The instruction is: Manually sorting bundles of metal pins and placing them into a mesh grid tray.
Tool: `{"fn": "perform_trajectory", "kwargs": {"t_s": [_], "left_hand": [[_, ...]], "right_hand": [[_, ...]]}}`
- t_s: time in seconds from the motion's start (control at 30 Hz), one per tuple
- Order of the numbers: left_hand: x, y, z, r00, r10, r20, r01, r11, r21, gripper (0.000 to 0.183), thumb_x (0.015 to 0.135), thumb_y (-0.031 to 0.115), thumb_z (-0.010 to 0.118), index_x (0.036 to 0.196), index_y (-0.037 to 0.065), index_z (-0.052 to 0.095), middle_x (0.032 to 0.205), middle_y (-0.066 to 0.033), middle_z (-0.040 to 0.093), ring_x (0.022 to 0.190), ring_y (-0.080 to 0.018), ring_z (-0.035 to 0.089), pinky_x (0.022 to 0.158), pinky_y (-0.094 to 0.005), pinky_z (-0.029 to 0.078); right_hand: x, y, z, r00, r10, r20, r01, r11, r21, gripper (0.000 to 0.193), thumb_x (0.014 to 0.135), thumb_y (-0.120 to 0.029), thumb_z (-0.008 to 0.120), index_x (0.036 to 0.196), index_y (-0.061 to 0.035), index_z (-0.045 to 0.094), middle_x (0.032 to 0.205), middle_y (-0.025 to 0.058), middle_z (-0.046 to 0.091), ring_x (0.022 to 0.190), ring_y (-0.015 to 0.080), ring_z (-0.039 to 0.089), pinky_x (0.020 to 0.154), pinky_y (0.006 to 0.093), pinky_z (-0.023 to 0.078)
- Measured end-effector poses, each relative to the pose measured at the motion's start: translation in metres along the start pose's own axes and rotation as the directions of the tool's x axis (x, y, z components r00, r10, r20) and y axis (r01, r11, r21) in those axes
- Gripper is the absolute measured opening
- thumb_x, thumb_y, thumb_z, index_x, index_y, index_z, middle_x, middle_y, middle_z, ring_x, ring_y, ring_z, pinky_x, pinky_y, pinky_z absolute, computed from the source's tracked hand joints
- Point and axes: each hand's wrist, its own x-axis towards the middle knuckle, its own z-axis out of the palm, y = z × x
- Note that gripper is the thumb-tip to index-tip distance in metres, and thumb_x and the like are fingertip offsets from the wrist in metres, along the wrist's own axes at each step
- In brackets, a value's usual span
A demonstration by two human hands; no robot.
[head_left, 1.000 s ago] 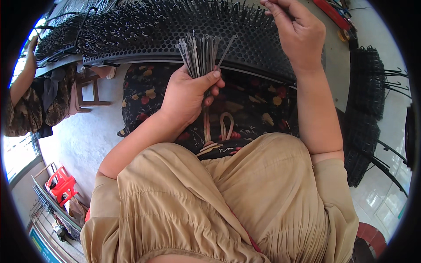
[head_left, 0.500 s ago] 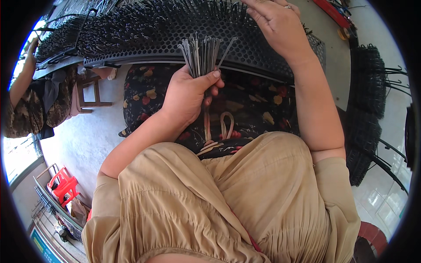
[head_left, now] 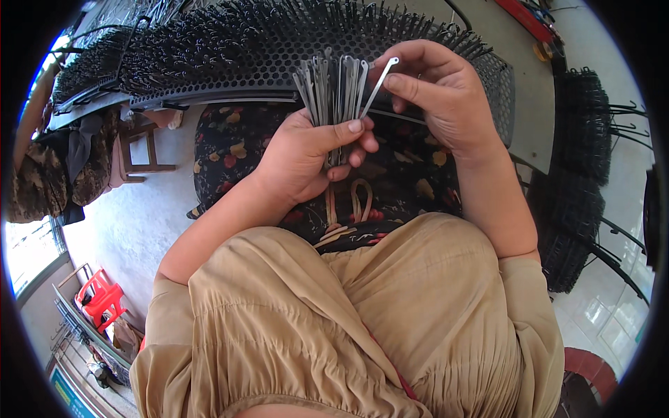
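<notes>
My left hand (head_left: 306, 143) is closed around a bundle of thin grey metal strips (head_left: 327, 90), held upright above my lap. Their upper ends fan out, and several show small eyelets or bent tips. One brighter metal strip (head_left: 376, 90) leans out to the right of the bundle, its foot at my left thumb. My right hand (head_left: 439, 90) has its fingers curled around that strip's upper part, thumb on the near side and forefinger behind. How firmly they press is hard to see. Just beyond both hands stands a black perforated rack (head_left: 279, 73).
Dense rows of black hooked rods (head_left: 202, 49) rise from the rack. Black bristly racks with hooks (head_left: 582, 174) stand at the right. Another person's arm and patterned clothing (head_left: 42, 174) show at the left, near a wooden stool (head_left: 146, 150). A red plastic chair (head_left: 101, 299) stands lower left.
My right hand has come down and toward me from the rack's far right to the leaning strip. The bundle in my left hand has shifted slightly right, and the strip leans further out.
</notes>
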Motion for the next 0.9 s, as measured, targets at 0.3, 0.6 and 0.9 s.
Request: {"fn": "perform_trajectory", "kwargs": {"t_s": [0.3,0.6,0.9], "left_hand": [[0.006,-0.001,-0.009,0.991,-0.106,-0.087,0.115,0.988,0.106,0.017,0.091,0.011,0.062,0.104,0.001,0.063,0.088,-0.0087,0.066,0.071,-0.013,0.061,0.048,-0.0221,0.043],[0.003,-0.002,-0.001,0.977,-0.065,-0.201,0.094,0.986,0.139,0.028,0.093,0.012,0.058,0.12,0.004,0.055,0.105,-0.0102,0.067,0.087,-0.0173,0.065,0.055,-0.0288,0.054],[0.009,-0.007,-0.007,0.966,0.059,-0.25,0.003,0.971,0.238,0.02,0.092,0.012,0.062,0.109,0.003,0.057,0.096,-0.0113,0.067,0.068,-0.0163,0.064,0.047,-0.0261,0.047]], "right_hand": [[0.011,-0.016,-0.021,0.979,-0.13,-0.156,0.156,0.973,0.169,0.016,0.087,-0.006,0.067,0.102,-0.0033,0.066,0.098,0.01,0.069,0.077,0.0135,0.064,0.058,0.0231,0.05],[0.033,0.0,-0.034,0.551,-0.817,-0.168,0.402,0.437,-0.805,0.011,0.086,-0.006,0.068,0.094,-0.0041,0.061,0.082,0.0061,0.067,0.07,0.0111,0.063,0.061,0.0232,0.049],[0.057,0.008,-0.039,0.422,-0.879,0.221,0.471,0.004,-0.882,0.015,0.088,0.001,0.065,0.1,-0.0037,0.056,0.087,0.0055,0.063,0.077,0.009,0.059,0.067,0.0229,0.047]]}}
